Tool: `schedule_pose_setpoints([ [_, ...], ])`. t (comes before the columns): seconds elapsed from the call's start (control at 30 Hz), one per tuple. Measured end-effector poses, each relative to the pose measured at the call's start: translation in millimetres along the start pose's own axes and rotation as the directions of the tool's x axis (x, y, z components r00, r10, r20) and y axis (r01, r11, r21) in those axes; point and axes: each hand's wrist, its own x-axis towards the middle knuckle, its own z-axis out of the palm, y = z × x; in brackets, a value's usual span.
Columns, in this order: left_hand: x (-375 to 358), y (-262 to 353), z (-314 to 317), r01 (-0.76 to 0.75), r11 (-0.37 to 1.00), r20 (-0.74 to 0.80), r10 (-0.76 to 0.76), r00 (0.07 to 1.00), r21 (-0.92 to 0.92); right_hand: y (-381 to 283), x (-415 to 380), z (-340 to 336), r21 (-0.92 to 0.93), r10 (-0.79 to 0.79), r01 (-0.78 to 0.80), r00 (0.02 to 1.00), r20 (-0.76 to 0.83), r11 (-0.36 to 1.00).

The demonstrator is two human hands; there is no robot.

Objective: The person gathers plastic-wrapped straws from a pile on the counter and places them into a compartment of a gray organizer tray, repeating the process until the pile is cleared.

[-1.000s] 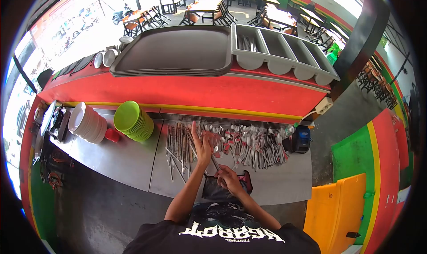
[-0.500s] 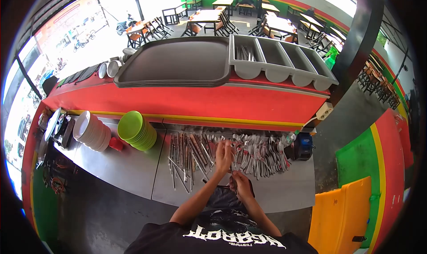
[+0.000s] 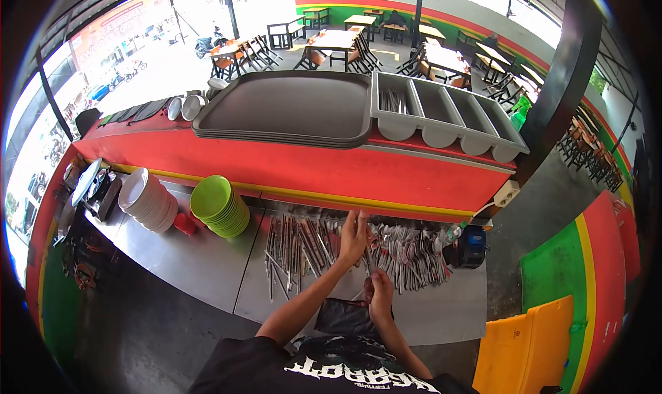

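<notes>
My left hand (image 3: 354, 238) is raised over the counter, between the chopsticks and the spoons. Its fingers look stretched upward and spread a little. Below and to its right, my right hand (image 3: 378, 292) is closed round some thin metal cutlery (image 3: 369, 261) that points up toward my left hand. A pile of chopsticks (image 3: 296, 245) lies to the left of my hands. Many spoons and forks (image 3: 410, 256) lie in a row to the right. A dark cloth (image 3: 339, 317) rests at the counter's front edge, below my hands.
Green bowls (image 3: 221, 206) and white bowls (image 3: 147, 202) stand stacked at the left, with a red object (image 3: 184, 223) between them. On the red ledge (image 3: 289, 170) lie dark trays (image 3: 283, 107) and a grey cutlery box (image 3: 441, 114). A dark container (image 3: 472, 246) stands at the right.
The view has shifted, so the counter and ledge sit slightly lower. My right hand is now a little farther right, with the cutlery in it pointing upward more visibly.
</notes>
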Motion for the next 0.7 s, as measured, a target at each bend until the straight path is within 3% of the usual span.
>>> schedule_pose_setpoints([
  [0.13,2,1,12,-0.023,0.999,0.126,0.017,0.992,0.04,-10,10,5,0.012,-0.031,0.031,0.998,-0.049,0.999],
  [0.23,20,-11,17,-0.154,0.988,0.226,0.15,0.962,-0.001,-18,17,6,0.032,-0.095,0.096,0.995,-0.032,0.995],
  [0.33,33,39,18,-0.209,0.952,0.326,0.129,0.936,0.223,-34,31,3,-0.015,-0.188,0.188,0.982,0.035,0.982],
  [0.43,58,68,28,-0.396,0.914,0.312,0.354,0.882,0.083,-82,44,14,-0.159,-0.287,0.297,0.954,0.087,0.941],
  [0.53,74,135,36,-0.274,0.949,0.353,0.205,0.913,0.157,-127,59,31,-0.247,-0.389,0.405,0.914,0.115,0.88],
  [0.63,120,148,51,-0.477,0.878,0.339,0.441,0.831,0.029,-170,70,49,-0.251,-0.468,0.509,0.859,0.208,0.823],
  [0.7,146,162,59,-0.501,0.866,0.297,0.479,0.826,-0.003,-193,84,63,-0.255,-0.559,0.626,0.777,0.291,0.737],
])
